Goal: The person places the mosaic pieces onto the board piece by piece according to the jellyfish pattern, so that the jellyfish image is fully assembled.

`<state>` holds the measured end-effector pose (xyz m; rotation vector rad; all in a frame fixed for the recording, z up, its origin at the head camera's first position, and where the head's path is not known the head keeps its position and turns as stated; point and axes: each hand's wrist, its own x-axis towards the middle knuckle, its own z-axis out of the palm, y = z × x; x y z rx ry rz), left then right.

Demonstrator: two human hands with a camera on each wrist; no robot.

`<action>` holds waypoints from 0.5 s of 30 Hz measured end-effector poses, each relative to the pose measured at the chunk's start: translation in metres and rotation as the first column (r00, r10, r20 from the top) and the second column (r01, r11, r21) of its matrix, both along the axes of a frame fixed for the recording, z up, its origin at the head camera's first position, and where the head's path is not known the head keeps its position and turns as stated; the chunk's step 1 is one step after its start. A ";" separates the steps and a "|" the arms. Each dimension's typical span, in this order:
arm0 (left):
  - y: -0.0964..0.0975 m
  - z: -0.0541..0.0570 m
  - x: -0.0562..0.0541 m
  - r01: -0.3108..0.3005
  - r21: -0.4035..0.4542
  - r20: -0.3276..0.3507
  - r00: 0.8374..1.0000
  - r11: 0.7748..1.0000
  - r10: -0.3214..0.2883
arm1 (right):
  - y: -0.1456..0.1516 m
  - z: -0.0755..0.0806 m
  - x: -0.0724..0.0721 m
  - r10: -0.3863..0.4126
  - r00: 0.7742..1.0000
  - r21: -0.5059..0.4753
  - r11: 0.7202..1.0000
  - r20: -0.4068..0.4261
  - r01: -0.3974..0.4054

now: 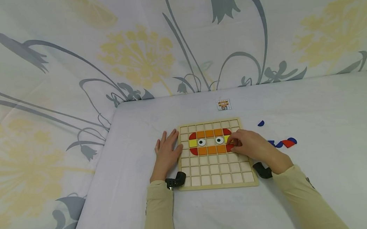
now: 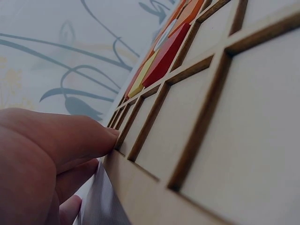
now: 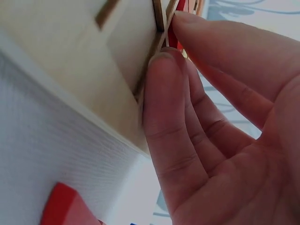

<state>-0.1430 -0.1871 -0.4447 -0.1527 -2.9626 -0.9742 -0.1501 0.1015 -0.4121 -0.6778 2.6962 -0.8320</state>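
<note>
A wooden grid board (image 1: 216, 179) lies on the white surface. On it, red corner pieces (image 1: 194, 151), orange squares (image 1: 211, 150), yellow squares (image 1: 193, 143) and two eye tiles (image 1: 201, 142) form a rounded band. My left hand (image 1: 167, 154) rests at the board's left edge, fingers extended; the left wrist view shows a fingertip touching the rim. At the band's lower right, my right hand (image 1: 251, 145) pinches a red quarter-round piece (image 3: 173, 39) at its cell with thumb and forefinger. The fingers partly cover that piece and the yellow square above it.
A small picture card (image 1: 223, 104) lies beyond the board. To the right are a blue half-round piece (image 1: 261, 123), more blue pieces (image 1: 279, 144) and a red piece (image 1: 288, 143). A flower-patterned cloth (image 1: 142, 57) rises behind and at left.
</note>
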 end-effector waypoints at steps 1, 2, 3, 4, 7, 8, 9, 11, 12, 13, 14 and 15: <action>0.000 -0.001 0.000 0.006 0.014 -0.009 1.000 1.000 -0.006 | 0.000 0.000 0.000 0.000 1.000 -0.003 1.000 0.003 0.000; -0.001 -0.001 0.000 0.006 0.024 -0.012 1.000 1.000 -0.005 | 0.000 0.000 0.000 -0.001 1.000 -0.007 1.000 0.006 0.002; -0.002 -0.005 -0.001 0.012 0.029 -0.030 0.999 0.999 -0.012 | 0.000 0.000 0.000 -0.002 1.000 -0.011 1.000 0.007 0.002; -0.002 -0.006 -0.001 0.014 0.040 -0.032 0.999 0.999 -0.013 | 0.000 0.000 0.000 -0.002 1.000 -0.014 1.000 0.007 0.002; -0.003 -0.007 0.000 0.027 0.074 -0.048 0.999 0.997 -0.023 | -0.001 0.000 -0.001 -0.004 1.000 -0.020 1.000 0.001 0.004; -0.003 -0.006 0.000 0.025 0.074 -0.046 0.999 0.997 -0.022 | -0.001 0.000 -0.001 -0.006 1.000 -0.018 1.000 0.000 0.006; -0.004 -0.007 0.001 0.033 0.072 -0.061 0.998 0.997 -0.028 | -0.001 0.000 -0.002 -0.007 1.000 -0.017 1.000 -0.003 0.007; -0.002 -0.002 0.002 0.029 0.073 -0.049 0.998 0.997 -0.025 | 0.001 0.001 -0.002 -0.015 1.000 -0.015 1.000 0.001 0.015; -0.002 -0.001 0.002 0.028 0.070 -0.050 0.998 0.997 -0.025 | 0.002 0.002 -0.002 -0.023 1.000 -0.009 1.000 0.001 0.023; -0.001 0.000 0.002 0.021 0.059 -0.040 0.999 0.998 -0.019 | 0.003 0.003 -0.002 -0.029 1.000 -0.007 1.000 0.003 0.029; -0.001 0.001 0.001 0.016 0.046 -0.030 0.999 0.999 -0.015 | 0.005 0.004 -0.002 -0.036 0.999 -0.005 0.999 0.006 0.036; 0.000 0.001 0.001 0.013 0.035 -0.026 1.000 0.999 -0.012 | 0.008 0.005 -0.003 -0.048 0.999 -0.003 0.999 0.012 0.048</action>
